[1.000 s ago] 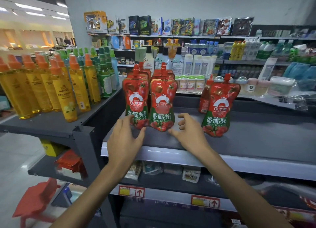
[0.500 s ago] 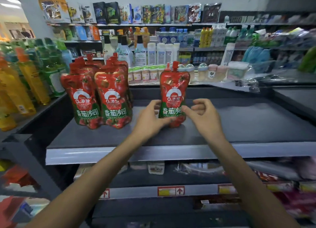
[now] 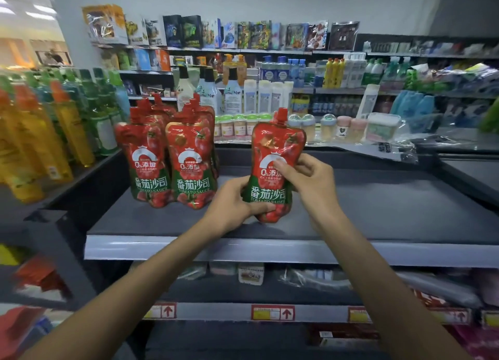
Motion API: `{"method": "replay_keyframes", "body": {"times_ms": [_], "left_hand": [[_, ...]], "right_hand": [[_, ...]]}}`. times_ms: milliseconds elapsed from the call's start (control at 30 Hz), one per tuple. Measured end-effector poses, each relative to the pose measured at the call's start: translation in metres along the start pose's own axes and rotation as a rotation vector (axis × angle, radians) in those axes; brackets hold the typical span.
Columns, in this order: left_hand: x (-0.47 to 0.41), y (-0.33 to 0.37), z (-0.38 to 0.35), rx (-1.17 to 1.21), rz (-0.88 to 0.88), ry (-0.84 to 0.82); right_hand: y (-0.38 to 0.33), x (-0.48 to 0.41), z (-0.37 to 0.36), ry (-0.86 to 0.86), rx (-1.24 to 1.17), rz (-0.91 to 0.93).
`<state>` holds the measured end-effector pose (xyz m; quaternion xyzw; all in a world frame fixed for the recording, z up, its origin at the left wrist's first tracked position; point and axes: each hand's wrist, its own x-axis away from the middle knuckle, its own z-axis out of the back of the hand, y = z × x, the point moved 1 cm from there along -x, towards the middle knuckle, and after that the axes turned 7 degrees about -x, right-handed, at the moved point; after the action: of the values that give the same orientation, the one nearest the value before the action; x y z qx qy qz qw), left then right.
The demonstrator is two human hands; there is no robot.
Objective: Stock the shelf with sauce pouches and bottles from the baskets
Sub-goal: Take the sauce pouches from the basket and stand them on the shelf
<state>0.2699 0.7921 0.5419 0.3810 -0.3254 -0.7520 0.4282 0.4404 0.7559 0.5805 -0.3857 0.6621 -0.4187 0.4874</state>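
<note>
A red tomato sauce pouch with a red cap stands near the front of the grey shelf, held by both hands. My left hand grips its lower left corner, thumb across the green band. My right hand grips its right edge, fingers curled over the front label. To the left, two rows of identical pouches stand upright on the same shelf, a small gap apart from the held one. No basket is in view.
Yellow and green bottles crowd the neighbouring shelf at left. Small jars and a plastic-wrapped box line the ledge behind. The shelf surface right of the held pouch is bare. Lower shelves hold packets behind price tags.
Both hands left the two left pouch rows and moved right to the lone pouch. They now grip it, and it sits nearer the front, slightly tilted.
</note>
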Motion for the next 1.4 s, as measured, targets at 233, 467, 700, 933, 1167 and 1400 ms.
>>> {"method": "replay_keyframes", "body": {"times_ms": [233, 467, 700, 933, 1167, 1400], "left_hand": [[0.058, -0.002, 0.06, 0.092, -0.017, 0.024], [0.099, -0.039, 0.128, 0.075, 0.01, 0.231], [0.102, -0.076, 0.179, -0.003, 0.067, 0.356], [0.1, -0.098, 0.19, -0.006, 0.113, 0.346], [0.101, -0.106, 0.191, 0.043, 0.122, 0.295], [0.101, -0.097, 0.203, 0.135, 0.079, 0.443]], "right_hand": [[-0.017, 0.032, -0.057, -0.078, -0.067, 0.003], [-0.008, 0.042, -0.138, -0.183, -0.072, 0.029], [0.014, 0.038, -0.206, -0.222, -0.03, 0.098], [0.042, 0.03, -0.223, -0.204, 0.119, 0.07], [0.049, 0.034, -0.227, -0.23, 0.116, 0.056], [0.069, 0.052, -0.213, -0.22, 0.32, 0.051]]}}
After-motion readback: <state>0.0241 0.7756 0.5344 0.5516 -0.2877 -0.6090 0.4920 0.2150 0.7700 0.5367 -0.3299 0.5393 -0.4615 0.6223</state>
